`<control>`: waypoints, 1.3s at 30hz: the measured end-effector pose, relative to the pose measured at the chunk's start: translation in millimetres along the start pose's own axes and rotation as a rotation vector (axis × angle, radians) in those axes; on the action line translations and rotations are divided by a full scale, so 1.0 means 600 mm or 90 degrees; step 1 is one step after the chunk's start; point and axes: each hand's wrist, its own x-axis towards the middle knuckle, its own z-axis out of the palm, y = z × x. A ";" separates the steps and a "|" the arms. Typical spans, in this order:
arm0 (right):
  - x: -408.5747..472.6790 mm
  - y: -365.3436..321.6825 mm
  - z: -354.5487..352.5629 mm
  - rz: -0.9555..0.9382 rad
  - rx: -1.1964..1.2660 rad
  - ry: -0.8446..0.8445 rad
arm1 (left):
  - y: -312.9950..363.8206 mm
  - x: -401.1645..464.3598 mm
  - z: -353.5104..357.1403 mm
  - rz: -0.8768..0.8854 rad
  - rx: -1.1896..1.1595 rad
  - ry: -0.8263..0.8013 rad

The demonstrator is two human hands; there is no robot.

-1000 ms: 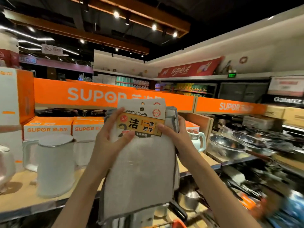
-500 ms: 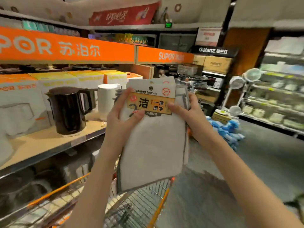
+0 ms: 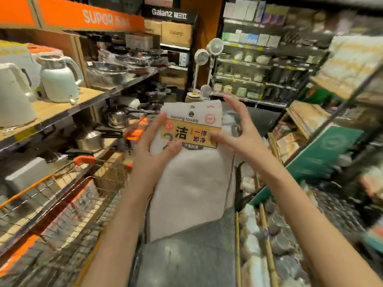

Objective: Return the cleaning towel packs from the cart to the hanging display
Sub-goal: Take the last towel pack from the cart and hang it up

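A grey cleaning towel pack (image 3: pixel 190 183) with a white and orange card label hangs in front of me at chest height. My left hand (image 3: pixel 154 150) grips its left side, thumb across the label's lower edge. My right hand (image 3: pixel 238 133) holds the right side, thumb on the label and fingers spread behind the pack. The wire cart (image 3: pixel 68 195) with orange trim stands below left. The hanging display is not clearly visible.
Shelves on the left carry kettles (image 3: pixel 60 79), pots and pans. Small white fans (image 3: pixel 201 56) stand at the aisle's end before a rack of goods. A display with a green panel (image 3: pixel 323 154) and shelved products fills the right. Grey floor lies below.
My view has swung right, away from the kettle shelf toward the aisle's end and the right-hand displays. Both hands still hold the pack; my right fingers have spread wider.
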 end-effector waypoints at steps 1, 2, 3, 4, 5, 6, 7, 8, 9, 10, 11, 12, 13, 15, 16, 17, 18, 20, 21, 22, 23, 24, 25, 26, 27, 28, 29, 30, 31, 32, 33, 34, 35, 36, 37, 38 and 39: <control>-0.032 0.002 -0.026 0.013 -0.043 0.016 | -0.002 -0.022 0.030 -0.004 -0.018 -0.024; -0.065 0.004 -0.053 0.031 -0.090 0.033 | -0.003 -0.043 0.061 -0.010 -0.037 -0.048; -0.098 0.005 -0.080 0.051 -0.131 0.053 | -0.004 -0.065 0.092 -0.019 -0.053 -0.072; -0.132 0.006 -0.106 0.073 -0.155 0.076 | -0.004 -0.085 0.122 -0.027 -0.067 -0.098; -0.166 0.004 -0.132 0.094 -0.164 0.102 | -0.002 -0.106 0.151 -0.032 -0.079 -0.125; -0.199 0.001 -0.157 0.110 -0.170 0.129 | 0.000 -0.126 0.180 -0.036 -0.089 -0.154; -0.232 -0.003 -0.182 0.123 -0.184 0.153 | 0.002 -0.145 0.209 -0.042 -0.101 -0.184; -0.265 -0.007 -0.206 0.136 -0.205 0.174 | 0.004 -0.164 0.237 -0.050 -0.117 -0.216; -0.298 -0.013 -0.229 0.152 -0.224 0.194 | 0.005 -0.183 0.265 -0.059 -0.135 -0.250; -0.330 -0.019 -0.251 0.172 -0.237 0.217 | 0.006 -0.201 0.292 -0.067 -0.151 -0.283; -0.361 -0.025 -0.271 0.191 -0.245 0.244 | 0.009 -0.219 0.318 -0.074 -0.166 -0.316; -0.391 -0.031 -0.290 0.210 -0.251 0.275 | 0.011 -0.235 0.345 -0.080 -0.180 -0.349; -0.425 -0.041 -0.313 0.228 -0.267 0.310 | 0.014 -0.256 0.378 -0.090 -0.198 -0.386; -0.470 -0.055 -0.342 0.250 -0.289 0.355 | 0.017 -0.284 0.422 -0.101 -0.232 -0.432; -0.497 -0.063 -0.358 0.270 -0.306 0.392 | 0.021 -0.301 0.448 -0.111 -0.252 -0.469; -0.522 -0.070 -0.372 0.294 -0.317 0.431 | 0.023 -0.318 0.472 -0.117 -0.265 -0.505; -0.545 -0.077 -0.384 0.319 -0.319 0.469 | 0.024 -0.333 0.494 -0.120 -0.276 -0.538; -0.591 -0.090 -0.402 0.359 -0.320 0.541 | 0.026 -0.362 0.533 -0.137 -0.302 -0.595; -0.612 -0.096 -0.409 0.367 -0.331 0.571 | 0.026 -0.375 0.550 -0.149 -0.317 -0.619; -0.633 -0.102 -0.414 0.374 -0.353 0.600 | 0.026 -0.388 0.567 -0.162 -0.333 -0.643; -0.651 -0.108 -0.417 0.382 -0.374 0.628 | 0.026 -0.400 0.581 -0.177 -0.345 -0.665; -0.667 -0.114 -0.419 0.389 -0.394 0.653 | 0.026 -0.412 0.596 -0.195 -0.356 -0.681; -0.681 -0.120 -0.420 0.400 -0.407 0.676 | 0.026 -0.421 0.610 -0.214 -0.364 -0.691; -0.691 -0.124 -0.419 0.412 -0.415 0.696 | 0.026 -0.430 0.622 -0.231 -0.371 -0.698; -0.698 -0.127 -0.417 0.427 -0.420 0.713 | 0.025 -0.437 0.634 -0.245 -0.375 -0.706; -0.703 -0.127 -0.415 0.439 -0.424 0.730 | 0.024 -0.442 0.644 -0.254 -0.381 -0.719; -0.705 -0.125 -0.413 0.450 -0.431 0.752 | 0.023 -0.447 0.654 -0.260 -0.386 -0.738; -0.707 -0.122 -0.412 0.459 -0.441 0.780 | 0.022 -0.451 0.662 -0.261 -0.389 -0.761; -0.708 -0.118 -0.411 0.464 -0.451 0.811 | 0.022 -0.453 0.669 -0.259 -0.390 -0.785; -0.710 -0.115 -0.410 0.467 -0.457 0.840 | 0.021 -0.456 0.677 -0.255 -0.388 -0.808; -0.712 -0.113 -0.409 0.466 -0.460 0.867 | 0.019 -0.458 0.683 -0.253 -0.387 -0.828; -0.714 -0.111 -0.407 0.460 -0.458 0.893 | 0.017 -0.460 0.690 -0.253 -0.387 -0.846; -0.719 -0.109 -0.407 0.449 -0.446 0.918 | 0.016 -0.461 0.697 -0.252 -0.385 -0.864; -0.724 -0.108 -0.406 0.438 -0.421 0.941 | 0.015 -0.463 0.703 -0.247 -0.383 -0.881; -0.731 -0.107 -0.406 0.429 -0.384 0.959 | 0.015 -0.466 0.707 -0.237 -0.380 -0.897; -0.738 -0.108 -0.405 0.423 -0.344 0.964 | 0.015 -0.472 0.710 -0.224 -0.377 -0.909; -0.747 -0.111 -0.406 0.419 -0.318 0.958 | 0.016 -0.478 0.712 -0.214 -0.373 -0.915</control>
